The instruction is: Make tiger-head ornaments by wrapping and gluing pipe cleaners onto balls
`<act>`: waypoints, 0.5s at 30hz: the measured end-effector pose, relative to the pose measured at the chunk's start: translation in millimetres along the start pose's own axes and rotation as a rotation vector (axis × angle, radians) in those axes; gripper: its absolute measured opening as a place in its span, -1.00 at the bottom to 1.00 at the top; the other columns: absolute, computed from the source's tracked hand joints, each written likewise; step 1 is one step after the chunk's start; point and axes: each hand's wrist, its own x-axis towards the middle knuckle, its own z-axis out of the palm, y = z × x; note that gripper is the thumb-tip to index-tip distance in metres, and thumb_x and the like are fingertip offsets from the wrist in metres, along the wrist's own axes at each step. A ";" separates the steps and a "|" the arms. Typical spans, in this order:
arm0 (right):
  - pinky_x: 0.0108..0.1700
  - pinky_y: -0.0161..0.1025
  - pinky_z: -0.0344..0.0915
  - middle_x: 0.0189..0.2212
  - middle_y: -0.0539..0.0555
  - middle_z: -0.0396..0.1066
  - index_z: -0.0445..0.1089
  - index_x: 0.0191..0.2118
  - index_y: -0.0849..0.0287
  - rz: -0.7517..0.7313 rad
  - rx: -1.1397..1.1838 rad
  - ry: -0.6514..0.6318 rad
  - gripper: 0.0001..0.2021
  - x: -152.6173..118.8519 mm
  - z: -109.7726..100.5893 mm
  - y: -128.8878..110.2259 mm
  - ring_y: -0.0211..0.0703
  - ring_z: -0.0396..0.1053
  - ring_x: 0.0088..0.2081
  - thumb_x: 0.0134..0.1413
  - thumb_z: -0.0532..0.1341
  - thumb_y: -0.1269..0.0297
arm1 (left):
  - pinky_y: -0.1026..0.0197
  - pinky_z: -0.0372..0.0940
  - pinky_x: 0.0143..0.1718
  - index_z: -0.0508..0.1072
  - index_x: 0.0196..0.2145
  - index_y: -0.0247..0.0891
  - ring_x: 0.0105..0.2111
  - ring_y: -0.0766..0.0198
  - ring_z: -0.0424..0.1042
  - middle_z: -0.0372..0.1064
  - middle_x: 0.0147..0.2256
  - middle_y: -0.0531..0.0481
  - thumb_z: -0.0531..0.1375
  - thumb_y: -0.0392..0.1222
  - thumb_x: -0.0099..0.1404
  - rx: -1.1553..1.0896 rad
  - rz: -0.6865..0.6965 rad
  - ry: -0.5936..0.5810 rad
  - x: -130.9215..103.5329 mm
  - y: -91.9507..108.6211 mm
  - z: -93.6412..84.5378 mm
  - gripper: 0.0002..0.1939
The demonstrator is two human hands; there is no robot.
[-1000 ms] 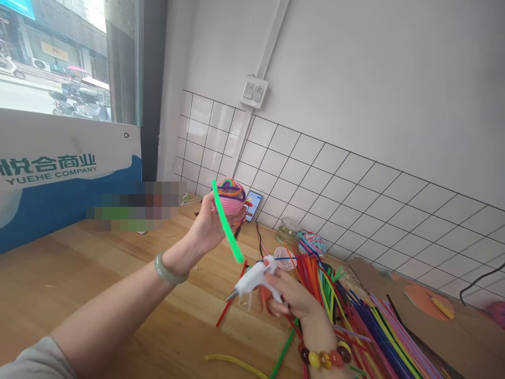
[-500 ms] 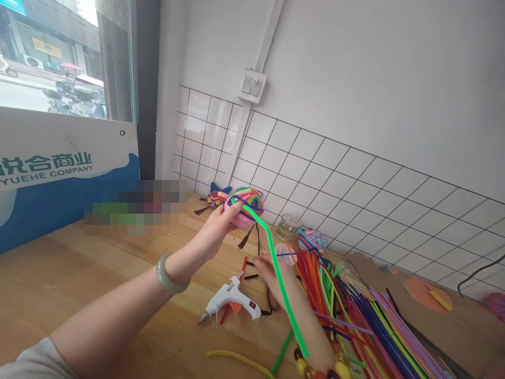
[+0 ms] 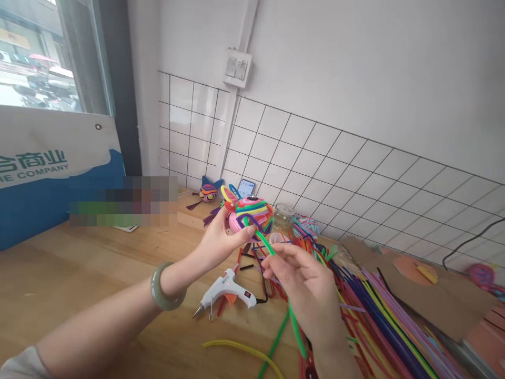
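Note:
My left hand (image 3: 221, 234) is closed around a multicoloured pipe-cleaner ornament (image 3: 252, 210), rounded and striped, with a yellow-edged ear shape on top. Its thumb presses at the front, where a green pipe cleaner (image 3: 265, 242) meets the ornament. Between the thumb and fingers of my right hand (image 3: 302, 279) that green pipe cleaner is pinched close to the ornament, and its loose end hangs down below the hand. A white glue gun (image 3: 224, 292) lies on the table under my hands. My fingers hide the back of the ornament.
Several coloured pipe cleaners (image 3: 379, 316) spread over the right side of the wooden table (image 3: 118, 273). A yellow pipe cleaner (image 3: 236, 347) lies in front. Behind stand a finished-looking ornament (image 3: 208, 190), a phone (image 3: 246, 187) and a glass jar (image 3: 283, 213). Cardboard (image 3: 371, 268) lies at right.
My right hand has risen from the table and now grips the green pipe cleaner near the ornament. The ornament has turned, showing more stripes and the ear shape. The view has shifted slightly.

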 end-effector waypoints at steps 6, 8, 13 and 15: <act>-0.37 -0.29 0.46 -0.47 0.04 0.56 0.53 -0.34 0.13 -0.202 -0.256 0.108 -0.85 4.7 1.2 2.9 -0.20 0.48 -0.47 0.16 0.25 0.23 | -0.05 0.33 0.05 0.37 0.02 -0.23 0.01 -0.07 0.45 0.47 0.00 -0.19 0.38 -0.08 0.13 0.060 0.012 0.035 -3.0 -4.1 3.1 -0.47; -0.33 -0.30 0.46 -0.44 0.03 0.56 0.52 -0.34 0.12 -0.258 -0.289 0.137 -0.87 5.6 1.2 5.0 -0.20 0.49 -0.43 0.17 0.24 0.26 | -0.03 0.36 0.00 0.37 0.02 -0.22 0.00 -0.08 0.45 0.47 0.00 -0.19 0.37 -0.06 0.14 0.068 0.006 0.026 -4.4 -3.4 4.2 -0.48; -0.36 -0.36 0.41 -0.45 0.00 0.53 0.47 -0.36 0.13 -0.284 -0.303 0.158 -0.87 7.6 0.4 8.2 -0.23 0.48 -0.40 0.20 0.23 0.26 | -0.01 0.37 0.00 0.39 0.03 -0.24 -0.02 -0.06 0.48 0.49 -0.02 -0.17 0.37 -0.06 0.15 0.060 0.005 0.011 -8.0 1.2 6.6 -0.48; -0.34 -0.36 0.41 -0.45 0.00 0.52 0.46 -0.37 0.13 -0.291 -0.314 0.163 -0.87 8.4 0.6 9.4 -0.23 0.47 -0.39 0.20 0.23 0.26 | 0.00 0.41 -0.05 0.38 0.05 -0.24 -0.02 -0.06 0.48 0.48 0.00 -0.18 0.37 -0.07 0.15 0.018 -0.024 -0.006 -9.0 2.6 7.7 -0.47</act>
